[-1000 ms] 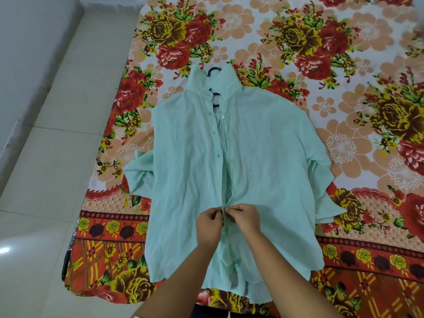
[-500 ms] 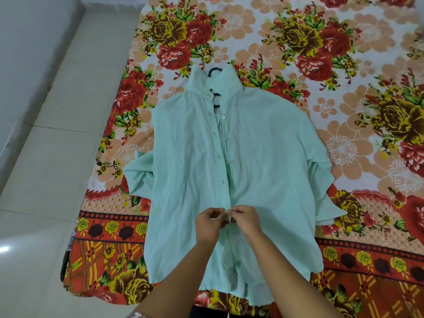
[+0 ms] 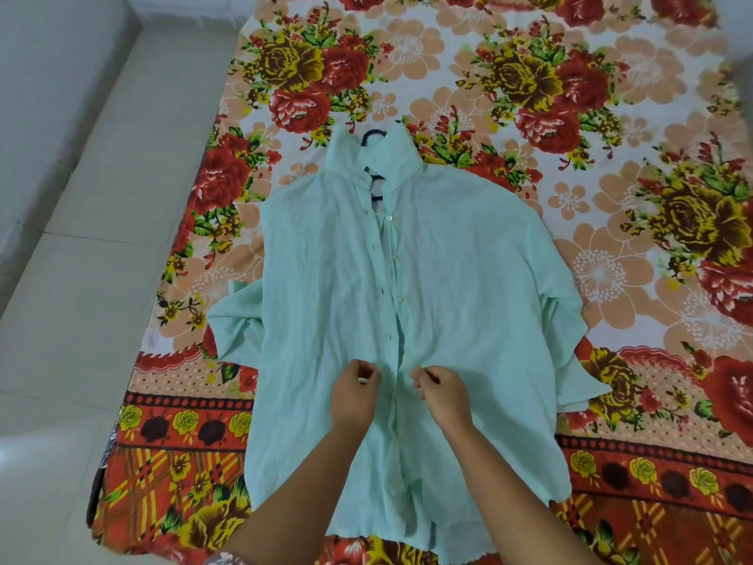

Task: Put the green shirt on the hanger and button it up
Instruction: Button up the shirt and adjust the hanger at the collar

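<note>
The pale green shirt (image 3: 468, 279) lies front up on the floral bedsheet (image 3: 529, 95), collar away from me. A black hanger (image 3: 371, 135) is inside it; only its hook and neck show at the collar. The front placket (image 3: 393, 320) gapes slightly from the collar down past mid-chest, with small buttons along it. My left hand (image 3: 353, 397) and right hand (image 3: 443, 395) rest on the lower front, one on each side of the placket. Both have the fingers curled in, thumb near fingertips, and nothing clearly between them. My forearms cover part of the hem.
The sheet covers a mattress on a pale tiled floor (image 3: 81, 320), which runs along the left. A white wall (image 3: 36, 75) rises at the far left. Both shirt sleeves (image 3: 236, 320) lie folded out to the sides.
My hands were pinched together on the placket low on the shirt. They have let it go and drawn apart to either side.
</note>
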